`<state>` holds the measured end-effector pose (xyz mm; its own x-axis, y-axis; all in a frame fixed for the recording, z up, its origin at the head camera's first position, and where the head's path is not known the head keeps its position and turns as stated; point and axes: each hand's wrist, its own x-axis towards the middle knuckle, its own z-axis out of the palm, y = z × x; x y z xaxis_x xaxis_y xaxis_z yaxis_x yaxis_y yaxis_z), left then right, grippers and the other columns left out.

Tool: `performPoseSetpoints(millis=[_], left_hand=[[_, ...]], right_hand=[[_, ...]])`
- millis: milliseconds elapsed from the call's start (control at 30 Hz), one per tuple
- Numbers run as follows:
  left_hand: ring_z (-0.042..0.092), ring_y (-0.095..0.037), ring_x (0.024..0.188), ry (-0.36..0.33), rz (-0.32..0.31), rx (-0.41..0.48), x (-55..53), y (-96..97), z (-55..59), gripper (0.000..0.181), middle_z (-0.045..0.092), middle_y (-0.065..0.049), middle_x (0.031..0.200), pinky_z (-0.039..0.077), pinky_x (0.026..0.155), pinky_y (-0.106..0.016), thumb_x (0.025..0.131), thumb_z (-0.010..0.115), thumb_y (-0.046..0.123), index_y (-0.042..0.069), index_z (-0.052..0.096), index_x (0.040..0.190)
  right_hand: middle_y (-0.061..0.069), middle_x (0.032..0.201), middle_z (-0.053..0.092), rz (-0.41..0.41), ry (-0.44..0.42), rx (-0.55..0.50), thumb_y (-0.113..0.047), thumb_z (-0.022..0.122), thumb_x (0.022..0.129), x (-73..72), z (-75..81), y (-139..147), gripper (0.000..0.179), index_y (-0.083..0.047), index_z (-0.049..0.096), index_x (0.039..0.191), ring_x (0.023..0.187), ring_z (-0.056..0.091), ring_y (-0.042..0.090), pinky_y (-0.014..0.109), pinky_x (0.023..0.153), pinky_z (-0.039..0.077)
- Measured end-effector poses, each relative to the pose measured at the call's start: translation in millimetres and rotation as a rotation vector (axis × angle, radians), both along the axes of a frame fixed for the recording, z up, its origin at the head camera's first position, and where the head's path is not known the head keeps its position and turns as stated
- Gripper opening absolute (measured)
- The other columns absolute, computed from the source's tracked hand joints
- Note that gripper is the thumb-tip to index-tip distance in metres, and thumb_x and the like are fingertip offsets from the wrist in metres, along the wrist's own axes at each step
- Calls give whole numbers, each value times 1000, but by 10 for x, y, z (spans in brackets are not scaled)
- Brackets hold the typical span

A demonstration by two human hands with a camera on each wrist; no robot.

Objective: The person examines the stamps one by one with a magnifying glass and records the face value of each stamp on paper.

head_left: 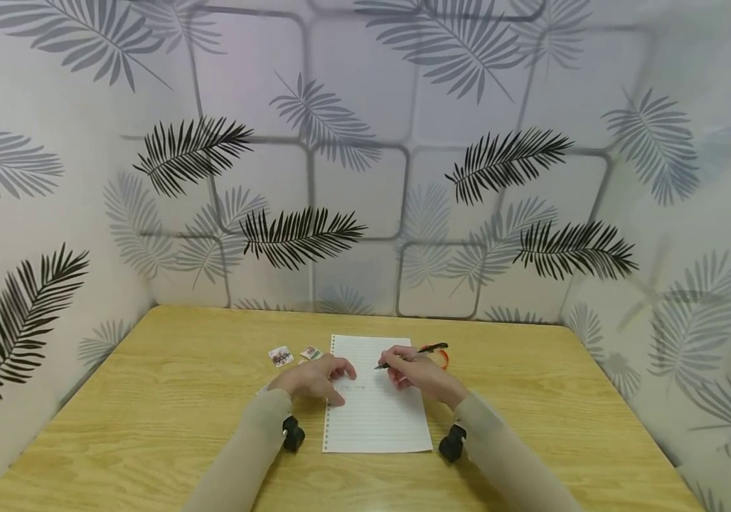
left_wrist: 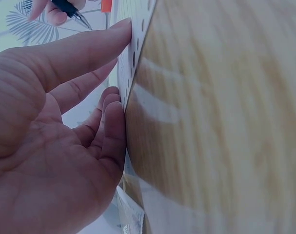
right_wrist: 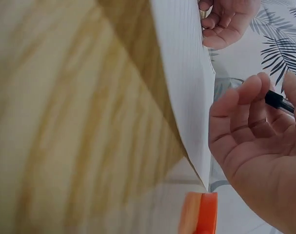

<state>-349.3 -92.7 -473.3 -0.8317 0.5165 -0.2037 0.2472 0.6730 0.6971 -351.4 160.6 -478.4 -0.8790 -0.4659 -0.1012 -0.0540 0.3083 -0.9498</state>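
Note:
A sheet of lined, hole-punched paper [head_left: 378, 423] lies on the table, with a short line of faint writing at its left. My right hand [head_left: 423, 373] holds a black pen [head_left: 432, 348] over the upper right of the sheet. The pen's tip points left and down; whether it touches the paper cannot be told. My left hand [head_left: 314, 377] rests at the sheet's left edge, its thumb and fingers loosely bent and spread. In the left wrist view the left thumb [left_wrist: 84, 51] reaches the punched edge, and nothing is held in that hand.
Small picture cards [head_left: 281, 355] lie on the wooden table [head_left: 212, 363] beyond and beside the left hand, one partly under it. An orange ring-shaped thing [head_left: 445, 358] sits behind the right hand. A leaf-patterned wall [head_left: 353, 185] stands along the table's back and sides.

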Motion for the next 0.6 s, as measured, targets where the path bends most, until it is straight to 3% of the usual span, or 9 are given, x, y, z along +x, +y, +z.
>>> performPoseSetpoints(millis=[133, 300, 600], left_hand=[[45, -24, 108, -13, 13, -4, 10, 11, 12, 41, 52, -5, 114, 36, 103, -47, 77, 81, 5, 19, 63, 112], [46, -23, 108, 4, -6, -8, -5, 19, 3, 41, 52, -5, 114, 37, 102, -45, 78, 81, 4, 18, 63, 112], [47, -23, 107, 23, -21, -13, 25, 10, 26, 41, 52, -5, 114, 38, 101, -45, 77, 81, 4, 17, 63, 112]], right_hand=[[12, 89, 59, 39, 98, 31, -31, 58, 99, 41, 45, 69, 41, 2, 57, 123, 76, 55, 19, 31, 69, 50], [28, 108, 61, 42, 126, 10, -18, 59, 98, 78, 100, 137, 40, 3, 53, 132, 84, 62, 27, 36, 74, 55], [32, 119, 59, 83, 158, 3, -3, 50, 100, 59, 147, 225, 43, 6, 44, 141, 99, 60, 43, 31, 72, 55]])
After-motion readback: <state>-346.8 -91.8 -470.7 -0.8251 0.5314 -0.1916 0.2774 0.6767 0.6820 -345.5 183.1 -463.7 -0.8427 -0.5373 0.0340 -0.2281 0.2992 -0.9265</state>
